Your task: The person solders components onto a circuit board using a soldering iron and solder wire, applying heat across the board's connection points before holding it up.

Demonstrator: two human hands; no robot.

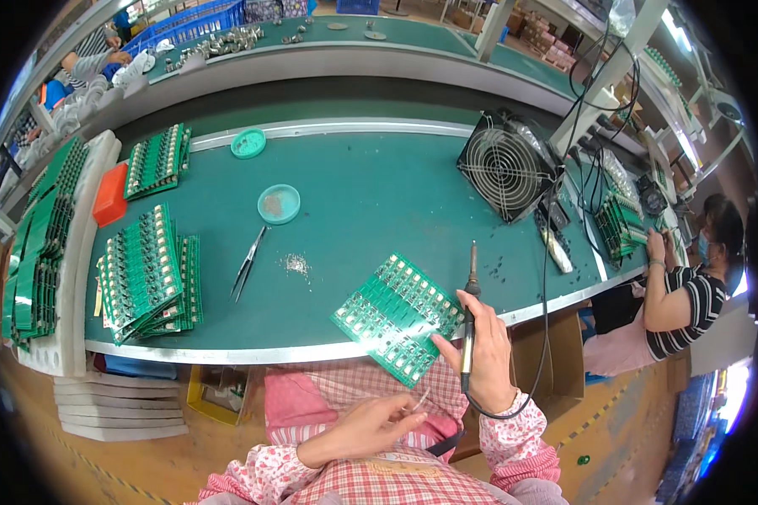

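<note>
A soldering iron [469,324] stands nearly upright in my right hand [490,353], tip up, its fingers wrapped round the handle. The thumb of that hand lies at the right edge of a green circuit board panel [400,316], which has rows of small pale parts and juts over the table's front edge. My left hand [358,433] is closed in front of my lap, below the panel. Between its fingertips is a thin, pale solder wire [422,398]. Tweezers [248,265] and a pile of tiny metal bits [296,264] lie left of the panel.
Stacked circuit boards [143,273] and a red box [110,195] stand at left. Behind the tweezers are a round dish [279,204] and a green lid [248,143]. A black fan [507,168] sits at back right. The iron's cable hangs at right; a co-worker [682,295] sits beyond.
</note>
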